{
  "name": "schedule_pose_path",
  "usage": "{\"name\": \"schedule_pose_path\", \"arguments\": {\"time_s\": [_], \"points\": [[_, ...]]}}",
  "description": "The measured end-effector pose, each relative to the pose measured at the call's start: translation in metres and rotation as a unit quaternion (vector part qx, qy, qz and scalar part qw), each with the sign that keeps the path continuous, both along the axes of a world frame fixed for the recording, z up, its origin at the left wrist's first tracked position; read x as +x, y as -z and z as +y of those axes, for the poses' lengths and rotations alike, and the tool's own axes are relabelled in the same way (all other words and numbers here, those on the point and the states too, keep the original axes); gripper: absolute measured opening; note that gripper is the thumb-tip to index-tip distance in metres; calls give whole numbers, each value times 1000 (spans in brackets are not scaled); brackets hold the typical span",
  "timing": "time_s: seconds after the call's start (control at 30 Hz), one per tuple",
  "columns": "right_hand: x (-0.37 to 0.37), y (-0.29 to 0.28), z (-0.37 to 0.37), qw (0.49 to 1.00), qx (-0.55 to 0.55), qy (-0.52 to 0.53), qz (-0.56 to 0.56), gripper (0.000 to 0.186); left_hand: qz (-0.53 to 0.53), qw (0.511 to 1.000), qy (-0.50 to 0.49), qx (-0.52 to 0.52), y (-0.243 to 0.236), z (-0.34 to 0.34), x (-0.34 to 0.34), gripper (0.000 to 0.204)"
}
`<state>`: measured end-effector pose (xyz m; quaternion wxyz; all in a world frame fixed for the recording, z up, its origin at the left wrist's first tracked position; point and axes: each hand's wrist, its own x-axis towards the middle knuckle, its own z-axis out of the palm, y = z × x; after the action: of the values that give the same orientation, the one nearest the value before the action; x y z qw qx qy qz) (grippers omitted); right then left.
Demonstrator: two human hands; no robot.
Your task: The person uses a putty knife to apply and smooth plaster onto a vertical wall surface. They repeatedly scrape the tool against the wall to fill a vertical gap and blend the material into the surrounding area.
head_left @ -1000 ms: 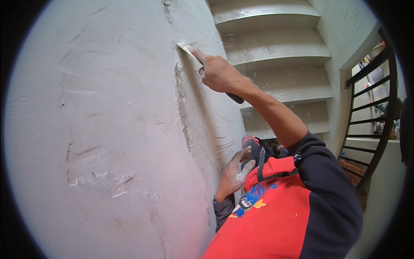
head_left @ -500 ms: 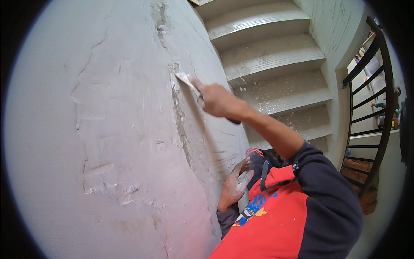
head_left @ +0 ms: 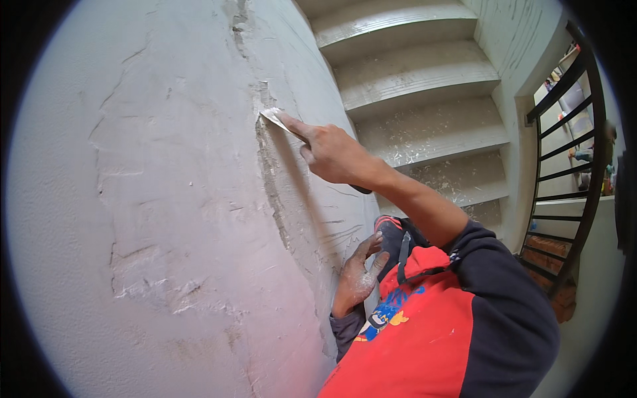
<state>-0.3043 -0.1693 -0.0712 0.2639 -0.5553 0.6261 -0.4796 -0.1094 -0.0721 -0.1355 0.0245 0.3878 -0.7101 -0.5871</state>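
My right hand [head_left: 332, 151] grips a putty knife [head_left: 275, 119], with the index finger stretched along the blade. The blade's tip rests on the pale wall [head_left: 186, 232], at a rough grey crack [head_left: 271, 179] where the smooth coat is broken away. The dark handle end shows below my wrist. Lower down, beside the wall, my left hand [head_left: 357, 277] is dusted with white powder. Its thumb and fingers are apart and it holds nothing; whether it touches the wall I cannot tell.
Concrete stairs [head_left: 418, 69] run along the wall's right side, with white flakes [head_left: 424, 147] scattered on the lower steps. A black metal railing [head_left: 561, 166] stands at the far right. More chipped patches [head_left: 189, 288] mark the wall at lower left.
The view has shifted a little, so the wall and stairs appear farther left and up. The putty knife's tip has slid slightly down the crack. My left hand is much as before.
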Motion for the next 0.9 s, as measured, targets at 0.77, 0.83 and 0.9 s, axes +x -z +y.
{"name": "schedule_pose_path", "arguments": {"time_s": [0.77, 0.83, 0.9], "points": [[5, -4, -2, 999, 46, 5, 8, 69, 7, 1000, -6, -3, 0, -3, -3, 51], [8, 2, 4, 998, 52, -3, 35, 69, 9, 1000, -9, 7, -2, 1, 0, 52], [6, 2, 7, 996, 49, -15, 71, 70, 13, 1000, 0, 6, -7, 3, -2, 51]]}}
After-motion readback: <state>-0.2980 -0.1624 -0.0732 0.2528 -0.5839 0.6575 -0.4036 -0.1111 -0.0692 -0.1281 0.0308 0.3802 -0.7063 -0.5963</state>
